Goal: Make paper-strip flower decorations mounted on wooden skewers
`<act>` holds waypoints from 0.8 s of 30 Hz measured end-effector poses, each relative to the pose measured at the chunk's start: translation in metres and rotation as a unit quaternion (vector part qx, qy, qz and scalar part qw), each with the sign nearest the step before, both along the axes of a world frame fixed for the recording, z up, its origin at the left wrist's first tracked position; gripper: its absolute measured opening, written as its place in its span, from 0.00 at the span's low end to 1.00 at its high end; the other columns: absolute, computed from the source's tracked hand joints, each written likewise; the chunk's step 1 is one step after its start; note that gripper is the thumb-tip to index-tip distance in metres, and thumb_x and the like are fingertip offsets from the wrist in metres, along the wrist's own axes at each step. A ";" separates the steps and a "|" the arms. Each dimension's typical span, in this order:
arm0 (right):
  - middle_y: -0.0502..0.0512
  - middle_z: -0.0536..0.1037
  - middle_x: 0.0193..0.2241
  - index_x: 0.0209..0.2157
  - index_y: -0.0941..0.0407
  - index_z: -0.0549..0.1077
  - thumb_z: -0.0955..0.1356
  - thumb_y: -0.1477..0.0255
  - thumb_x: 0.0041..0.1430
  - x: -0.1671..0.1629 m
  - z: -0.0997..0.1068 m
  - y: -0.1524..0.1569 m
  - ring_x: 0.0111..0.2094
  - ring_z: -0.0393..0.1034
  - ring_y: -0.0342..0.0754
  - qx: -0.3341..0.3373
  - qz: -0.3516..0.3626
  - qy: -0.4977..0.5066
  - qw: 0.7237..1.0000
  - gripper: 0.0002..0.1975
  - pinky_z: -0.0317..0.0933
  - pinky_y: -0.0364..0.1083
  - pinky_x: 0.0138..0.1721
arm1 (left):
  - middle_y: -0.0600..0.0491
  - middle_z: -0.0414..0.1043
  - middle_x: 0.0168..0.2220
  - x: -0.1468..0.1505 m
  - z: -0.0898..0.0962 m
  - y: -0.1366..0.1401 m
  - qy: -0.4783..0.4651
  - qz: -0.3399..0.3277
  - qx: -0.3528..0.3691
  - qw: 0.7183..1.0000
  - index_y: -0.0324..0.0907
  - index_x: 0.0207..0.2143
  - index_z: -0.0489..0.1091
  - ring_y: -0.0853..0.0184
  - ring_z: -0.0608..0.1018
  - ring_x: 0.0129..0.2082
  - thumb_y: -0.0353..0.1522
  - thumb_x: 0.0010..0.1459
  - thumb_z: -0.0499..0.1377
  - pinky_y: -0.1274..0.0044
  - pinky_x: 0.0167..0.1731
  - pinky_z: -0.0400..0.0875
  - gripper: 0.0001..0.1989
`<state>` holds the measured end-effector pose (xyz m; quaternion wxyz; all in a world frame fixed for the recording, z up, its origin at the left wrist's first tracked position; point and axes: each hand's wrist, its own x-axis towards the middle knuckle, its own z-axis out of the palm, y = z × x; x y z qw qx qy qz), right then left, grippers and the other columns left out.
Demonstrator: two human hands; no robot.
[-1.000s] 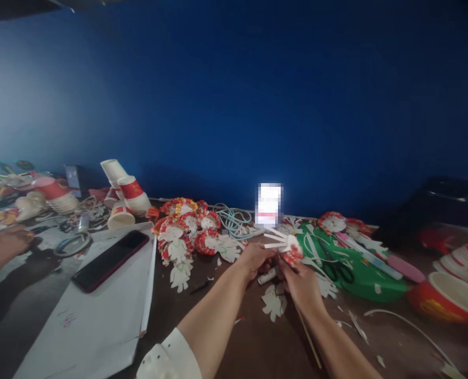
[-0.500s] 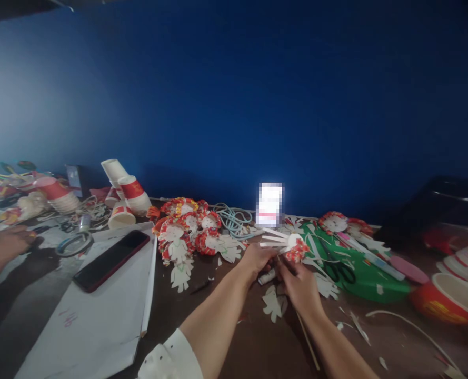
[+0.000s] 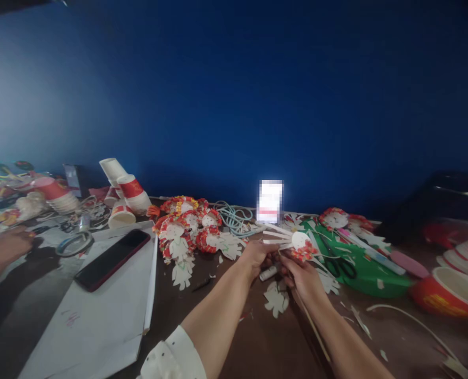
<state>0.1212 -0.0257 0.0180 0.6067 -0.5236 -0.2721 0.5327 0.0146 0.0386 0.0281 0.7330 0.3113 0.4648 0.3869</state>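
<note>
Both hands are closed around a cut paper cup [image 3: 300, 240], its white round base facing me. Straight white strips fan out to its left, and red-and-white folded strips curl along its lower right. My left hand [image 3: 257, 258] pinches at the strips' lower side. With bent fingers, my right hand [image 3: 302, 273] grips just below the folded red part. A thin stick [image 3: 312, 329] runs from under the right hand toward the lower right; whether it is held is hidden. Below the hands lie a small white roll [image 3: 268, 272] and a white paper figure cutout [image 3: 276, 299].
Finished-looking paper dolls [image 3: 182, 231] with red frilled rims lie left of my hands. A phone [image 3: 113, 258] rests on a white board [image 3: 87, 321]. Scissors [image 3: 341, 267] lie on a green sheet [image 3: 379, 276]; a red paper bowl [image 3: 450, 295] stands right. Another person's hand [image 3: 5, 252] is far left.
The cut paper cup has shifted slightly right with my right hand. A little more of the white roll and figure cutout shows between my hands.
</note>
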 end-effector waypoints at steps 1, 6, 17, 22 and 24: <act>0.47 0.68 0.17 0.27 0.59 0.75 0.78 0.66 0.35 -0.001 0.003 0.000 0.18 0.56 0.38 -0.005 0.000 0.016 1.000 0.17 0.44 0.37 0.13 | 0.54 0.66 0.16 -0.001 0.001 0.000 -0.008 0.000 -0.004 1.000 0.35 0.22 0.71 0.76 0.64 0.15 0.25 0.49 0.67 0.82 0.16 0.54 0.08; 0.54 0.77 0.28 0.31 0.59 0.78 0.79 0.71 0.33 0.000 0.010 -0.002 0.23 0.60 0.38 0.008 0.024 0.092 0.995 0.18 0.46 0.35 0.13 | 0.54 0.67 0.16 -0.003 0.005 0.000 -0.044 0.008 -0.019 0.999 0.34 0.21 0.69 0.77 0.66 0.16 0.23 0.52 0.65 0.85 0.15 0.56 0.10; 0.54 0.79 0.32 0.36 0.58 0.80 0.78 0.73 0.38 0.001 0.008 -0.002 0.25 0.64 0.38 0.019 0.051 0.134 0.989 0.19 0.53 0.35 0.17 | 0.54 0.68 0.18 -0.004 0.000 0.003 -0.067 0.015 -0.017 0.997 0.34 0.25 0.71 0.77 0.67 0.16 0.23 0.54 0.64 0.84 0.17 0.58 0.07; 0.52 0.78 0.30 0.36 0.57 0.80 0.78 0.72 0.38 0.001 0.010 -0.002 0.24 0.63 0.39 0.022 0.061 0.112 0.992 0.18 0.53 0.37 0.17 | 0.55 0.67 0.17 -0.003 0.003 0.001 -0.064 0.016 -0.008 0.998 0.34 0.27 0.70 0.77 0.66 0.15 0.23 0.55 0.65 0.84 0.16 0.59 0.06; 0.51 0.78 0.29 0.36 0.57 0.79 0.79 0.72 0.37 0.001 0.010 -0.002 0.24 0.63 0.38 0.024 0.067 0.115 0.991 0.19 0.52 0.36 0.17 | 0.55 0.68 0.18 -0.003 0.003 0.000 -0.067 0.020 -0.007 0.998 0.35 0.28 0.70 0.76 0.68 0.15 0.24 0.53 0.66 0.83 0.17 0.62 0.06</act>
